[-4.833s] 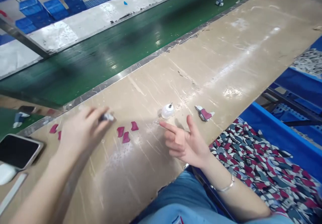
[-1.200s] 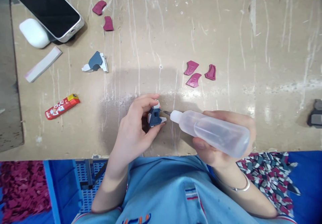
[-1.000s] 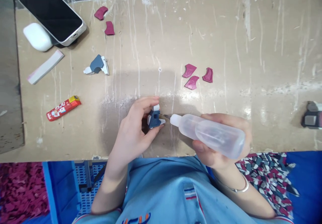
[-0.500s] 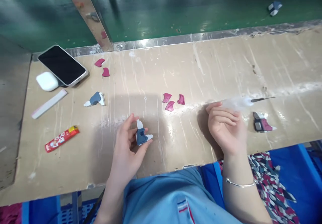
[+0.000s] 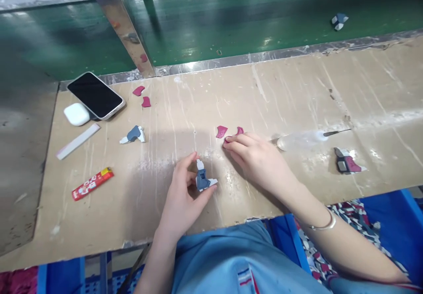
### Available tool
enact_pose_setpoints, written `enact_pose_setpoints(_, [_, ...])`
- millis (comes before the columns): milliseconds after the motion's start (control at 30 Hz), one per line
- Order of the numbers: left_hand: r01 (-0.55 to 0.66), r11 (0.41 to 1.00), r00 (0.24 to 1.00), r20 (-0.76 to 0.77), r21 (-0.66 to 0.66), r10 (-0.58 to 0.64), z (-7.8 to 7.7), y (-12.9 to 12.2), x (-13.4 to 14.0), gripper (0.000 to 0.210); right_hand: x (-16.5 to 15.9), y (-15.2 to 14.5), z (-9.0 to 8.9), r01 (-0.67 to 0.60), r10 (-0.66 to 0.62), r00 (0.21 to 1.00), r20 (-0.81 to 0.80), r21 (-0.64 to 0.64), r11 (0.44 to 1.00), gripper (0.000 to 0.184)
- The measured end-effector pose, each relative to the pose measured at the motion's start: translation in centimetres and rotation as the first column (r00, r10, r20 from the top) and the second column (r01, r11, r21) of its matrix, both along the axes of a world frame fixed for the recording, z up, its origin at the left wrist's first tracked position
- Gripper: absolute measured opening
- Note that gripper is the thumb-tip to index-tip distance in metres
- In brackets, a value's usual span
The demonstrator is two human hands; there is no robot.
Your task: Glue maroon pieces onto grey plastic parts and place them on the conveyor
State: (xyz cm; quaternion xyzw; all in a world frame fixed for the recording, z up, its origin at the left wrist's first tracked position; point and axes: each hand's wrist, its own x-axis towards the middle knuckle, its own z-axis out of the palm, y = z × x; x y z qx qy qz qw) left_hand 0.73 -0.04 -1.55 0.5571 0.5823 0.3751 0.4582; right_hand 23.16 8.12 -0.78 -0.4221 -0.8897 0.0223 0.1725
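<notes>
My left hand is closed around a small blue-and-white plastic part, held upright just over the tabletop between thumb and fingers. My right hand reaches down to the table with fingertips pinched on a magenta plastic piece, mostly covered by the fingers. Beside those fingertips lie two more magenta pieces, one on the left and one behind. Right of this hand, a clear bottle with a thin needle tip lies on its side.
On the worktable at left are a phone, a white case, a pale strip, a red packet, another blue-white part and magenta pieces. A multicoloured part lies right; blue bins stand below.
My right hand has moved left from beside the needle-tipped bottle to the magenta pieces and closed on one. My left hand still holds the blue-and-white part. The camera view has shifted slightly.
</notes>
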Motion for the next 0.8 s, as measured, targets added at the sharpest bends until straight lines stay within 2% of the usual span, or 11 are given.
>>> enact_pose_setpoints(100, [0.022,1.0,0.999,0.025,-0.011,-0.022,-0.1,0.1,-0.1,0.07,0.5,0.5,0.1,-0.041,0.037,0.994,0.103,0.031,0.999,0.021])
enact_pose_setpoints(167, [0.034,0.999,0.999,0.029,-0.008,-0.034,0.0,0.1,-0.2,0.069,0.8,0.5,0.7,-0.068,0.062,0.995,0.073,0.074,0.995,0.02])
enact_pose_setpoints(267, [0.034,0.999,0.999,0.029,0.005,-0.034,0.1,0.1,-0.2,0.069,0.7,-0.5,1.9,-0.159,0.173,0.981,-0.091,0.147,0.976,0.015])
enact_pose_setpoints(367, [0.039,0.999,0.999,0.023,0.032,-0.04,0.0,0.0,-0.2,0.068,-0.4,-3.0,2.4,-0.229,0.265,0.916,-0.3,0.151,0.962,0.018])
enact_pose_setpoints(533, [0.036,0.993,0.999,-0.014,0.113,-0.034,-0.3,-0.2,-0.1,0.07,-2.7,-6.5,0.7,-0.23,0.238,0.858,-0.456,0.074,0.97,0.02])
enact_pose_setpoints(633, [0.043,0.987,0.997,-0.072,0.153,-0.032,-0.2,-0.1,0.0,0.068,-3.1,-6.7,-0.2,-0.233,0.223,0.842,-0.491,0.042,0.972,0.021])
enact_pose_setpoints(800, [0.054,0.979,0.988,-0.15,0.198,-0.024,-0.1,-0.1,0.0,0.064,-3.0,-6.2,-0.3,-0.265,0.243,0.826,-0.509,0.031,0.964,0.021])
